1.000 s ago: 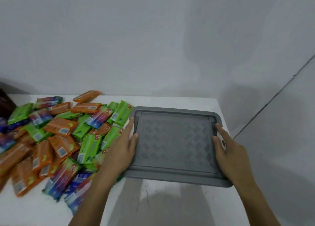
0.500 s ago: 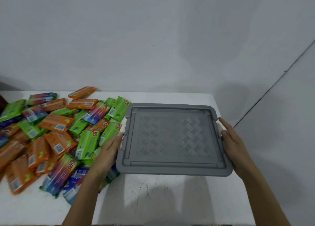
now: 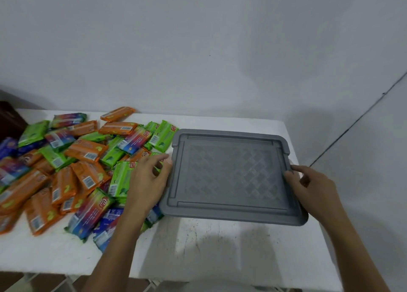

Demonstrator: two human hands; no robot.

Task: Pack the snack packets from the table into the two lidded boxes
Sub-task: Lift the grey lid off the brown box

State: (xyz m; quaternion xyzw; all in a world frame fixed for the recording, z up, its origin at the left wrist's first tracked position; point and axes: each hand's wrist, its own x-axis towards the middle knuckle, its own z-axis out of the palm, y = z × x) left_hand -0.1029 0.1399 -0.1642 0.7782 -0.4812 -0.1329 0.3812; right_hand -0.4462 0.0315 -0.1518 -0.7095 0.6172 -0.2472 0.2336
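Note:
A grey lidded box stands on the right half of the white table; from above only its patterned lid shows. My left hand presses against the lid's left rim with the fingers curled at the edge. On the opposite side my right hand grips the right rim, thumb on top. A heap of several snack packets, orange, green and blue-purple, covers the table's left half and reaches up to the box's left side. No second box is in view.
A dark brown object sits at the far left edge behind the packets. The table ends just right of the box, and a grey wall runs behind it. Bare tabletop lies in front of the box.
Both hands slid from lying on top of the lid to its side edges. The right thumb now hooks over the right rim, and the lid has levelled out.

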